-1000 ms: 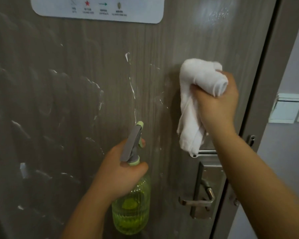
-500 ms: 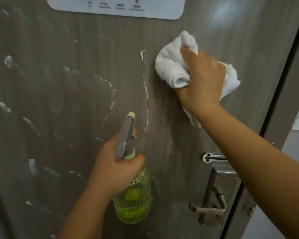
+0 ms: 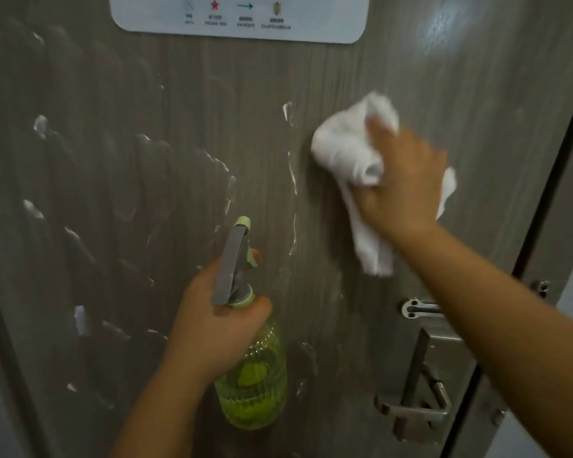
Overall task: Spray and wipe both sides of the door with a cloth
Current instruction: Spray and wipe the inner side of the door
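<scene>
Your right hand [image 3: 407, 183] grips the bunched white cloth [image 3: 348, 150], pressing it flat to the grey wood-grain door [image 3: 179, 127] above the metal lever handle [image 3: 414, 411]. Your left hand [image 3: 212, 332] curls round the neck of the green spray bottle [image 3: 255, 385]. Foamy streaks [image 3: 291, 180] run between them, below the white sign [image 3: 239, 18].

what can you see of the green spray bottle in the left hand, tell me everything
The translucent yellow-green ribbed plastic spray bottle has a rounded body, a pale green collar and nozzle tip, and a grey spray head with a long grey trigger. It is held roughly upright close to the grey wood-grain door, nozzle toward the door. The left hand grips its neck, thumb across the collar and a fingertip showing past the head. Liquid level is hard to tell.
</scene>
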